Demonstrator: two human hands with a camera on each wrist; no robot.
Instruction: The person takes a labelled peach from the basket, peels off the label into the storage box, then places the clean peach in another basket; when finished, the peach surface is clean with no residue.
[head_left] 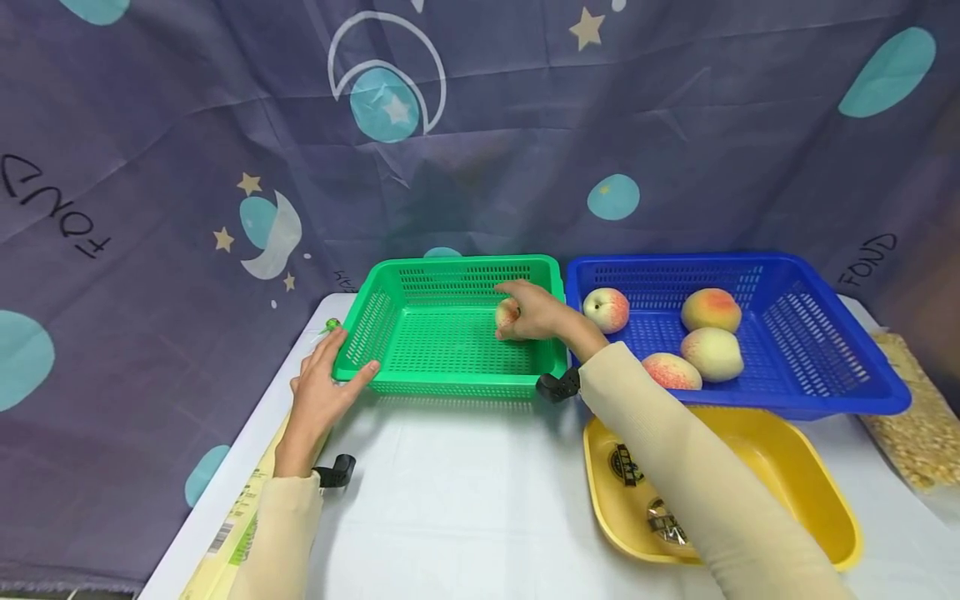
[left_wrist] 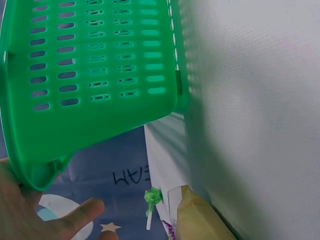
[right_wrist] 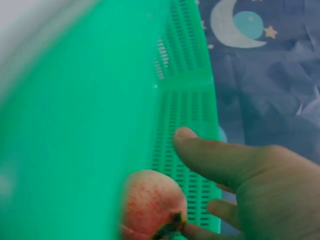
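Note:
In the head view a peach (head_left: 506,313) sits at the right end of the green basket (head_left: 450,380). My right hand (head_left: 534,310) reaches over that end, thumb and fingers spread around the peach. The right wrist view shows the pink peach (right_wrist: 152,202) with a dark patch on it. There my right hand (right_wrist: 270,185) has one digit stretched out apart from the fruit, and lower fingertips right beside it. My left hand (head_left: 322,387) is at the basket's front left corner, fingers extended along the rim and thumb apart. The left wrist view shows this hand (left_wrist: 30,215) against the rim.
A blue basket (head_left: 832,404) on the right holds several peaches (head_left: 712,354). Before it a yellow basin (head_left: 817,500) contains wrapped items with black labels (head_left: 666,523), partly behind my forearm. A green lollipop (left_wrist: 153,196) and a yellow package (head_left: 240,517) lie left, a bag of grains (head_left: 918,425) far right.

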